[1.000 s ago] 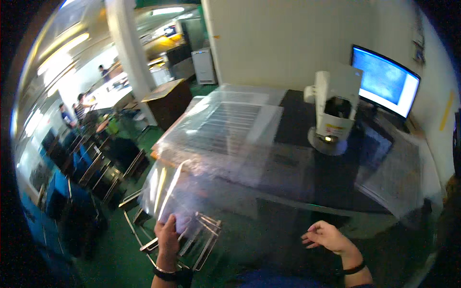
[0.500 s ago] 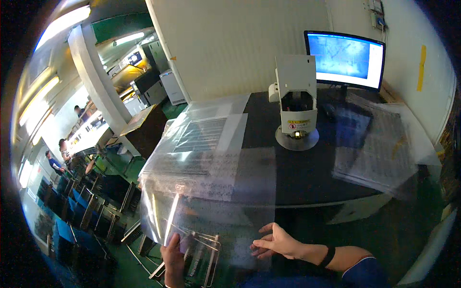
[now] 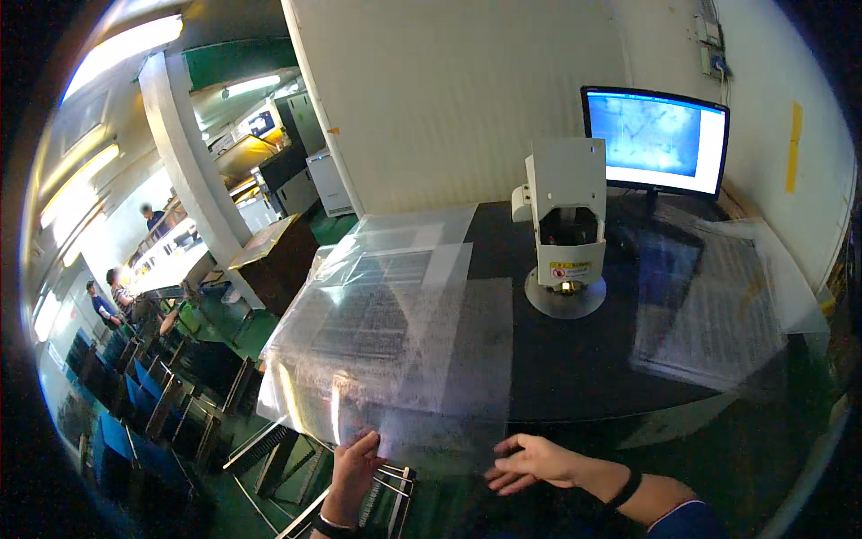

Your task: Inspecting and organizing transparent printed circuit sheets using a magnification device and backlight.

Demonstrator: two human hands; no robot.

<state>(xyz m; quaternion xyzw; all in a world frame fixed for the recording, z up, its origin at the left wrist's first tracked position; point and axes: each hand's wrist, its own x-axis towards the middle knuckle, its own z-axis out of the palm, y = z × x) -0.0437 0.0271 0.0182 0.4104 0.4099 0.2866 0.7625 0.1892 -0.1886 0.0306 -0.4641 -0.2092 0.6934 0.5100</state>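
A large clear film sheet with faint grey print reaches from the left part of the dark table out over its near edge. My left hand is closed on the near edge of this sheet, thumb and fingers pinching it. Just off its near right corner, my right hand is held with fingers stretched and a little apart. No hold on the sheet shows there. More printed clear sheets lie beneath and behind it on the table.
A white microscope-like device with a round metal base stands mid-table. Behind it is a lit monitor. Other clear sheets lie at the right. Metal racks stand below on the left; people work far left.
The clear film sheet has moved away from me and lies flatter over the table's sheets. My left hand has shifted right and slightly up with it. The view has tilted slightly upward.
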